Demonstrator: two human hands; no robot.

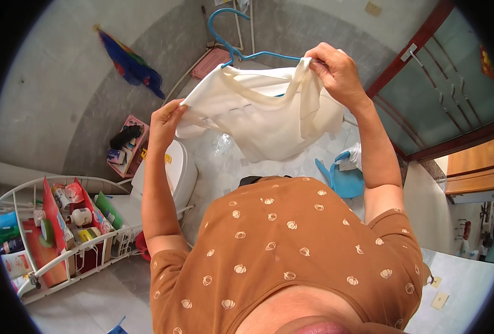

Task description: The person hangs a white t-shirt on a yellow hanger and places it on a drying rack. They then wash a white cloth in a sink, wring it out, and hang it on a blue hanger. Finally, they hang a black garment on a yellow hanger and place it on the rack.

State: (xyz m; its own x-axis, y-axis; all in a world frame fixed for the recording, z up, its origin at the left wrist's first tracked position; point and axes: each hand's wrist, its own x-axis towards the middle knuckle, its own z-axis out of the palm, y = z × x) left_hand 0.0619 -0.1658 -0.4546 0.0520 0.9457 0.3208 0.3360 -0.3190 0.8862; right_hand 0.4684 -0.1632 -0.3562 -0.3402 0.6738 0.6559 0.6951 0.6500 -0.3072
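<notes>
A white shirt (267,121) hangs spread out in front of me on a blue clothes hanger (267,54). The hanger's hook rises above the neckline, and one of its arms runs along the top toward the right shoulder. My left hand (167,119) pinches the shirt's left shoulder or sleeve between thumb and fingers. At the opposite shoulder, my right hand (333,69) grips the white cloth by the end of the hanger arm. Whether those fingers also hold the hanger itself is hidden. The lower part of the shirt drapes loosely above the tiled floor.
A white toilet (182,171) stands at left, near a pink storage rack (146,137). Toiletries fill a white wire shelf (100,240) at lower left. A blue cloth (130,62) hangs on the wall. On the right are a blue plastic bin (347,181) and a glass door (443,87).
</notes>
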